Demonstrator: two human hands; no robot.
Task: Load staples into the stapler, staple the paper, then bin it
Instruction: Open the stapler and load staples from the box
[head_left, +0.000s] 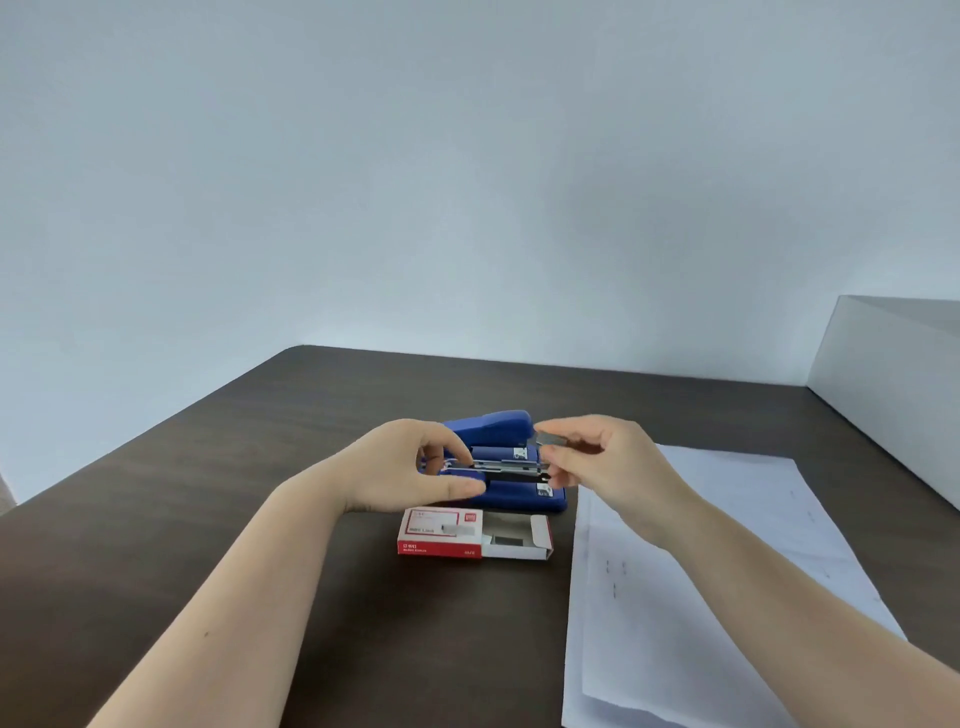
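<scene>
A blue stapler (506, 426) lies on the dark table with its top swung open and the metal staple channel showing. My left hand (410, 467) grips the stapler's left end between thumb and fingers. My right hand (597, 460) pinches a grey strip of staples (551, 439) just above the right end of the channel. In front of the stapler lies a red and white staple box (457, 532), its inner tray slid out to the right. Sheets of white paper (691, 613) lie on the table at the right, under my right forearm.
A white box (893, 384) stands at the table's far right edge. The dark table (260, 441) ends at a pale wall behind, with a rounded corner at the back left.
</scene>
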